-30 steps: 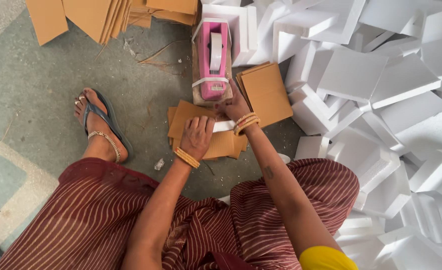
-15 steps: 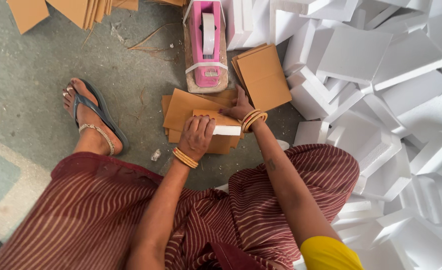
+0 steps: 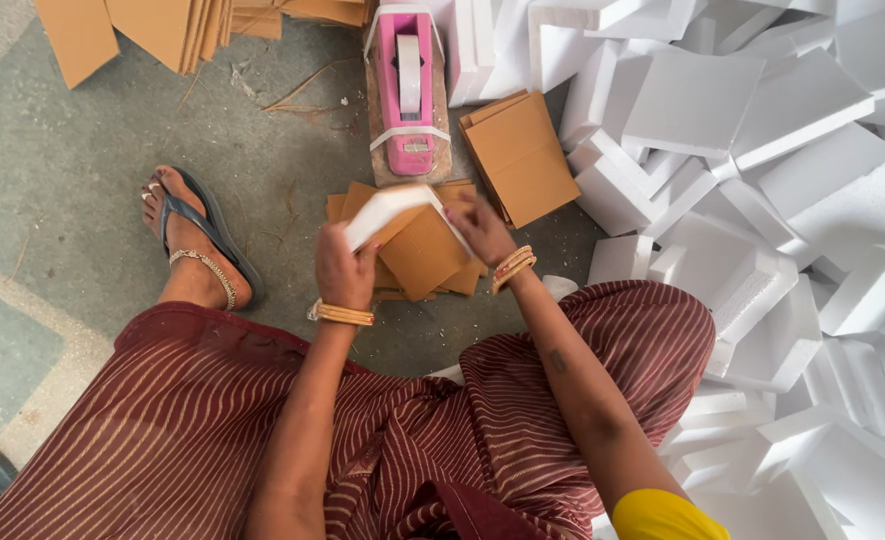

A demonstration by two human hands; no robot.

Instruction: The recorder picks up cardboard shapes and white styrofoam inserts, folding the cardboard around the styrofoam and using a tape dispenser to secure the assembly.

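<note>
My left hand (image 3: 343,268) grips the left end of a white foam block (image 3: 388,208) with brown cardboard (image 3: 421,250) against its underside, lifted and tilted above the floor. My right hand (image 3: 481,226) holds the right edge of the same cardboard-and-foam piece. Below it lies a small stack of brown cardboard pieces (image 3: 460,277) on the grey floor. A pink tape dispenser (image 3: 407,85) stands just beyond the hands.
A stack of square cardboard sheets (image 3: 523,155) leans right of the dispenser. A big heap of white foam blocks (image 3: 763,200) fills the right side. More cardboard (image 3: 153,30) lies at top left. My sandalled foot (image 3: 198,240) rests at left.
Both hands have lifted the foam and cardboard piece off the stack and tilted it up; before, they pressed it flat on the stack. The view has shifted slightly.
</note>
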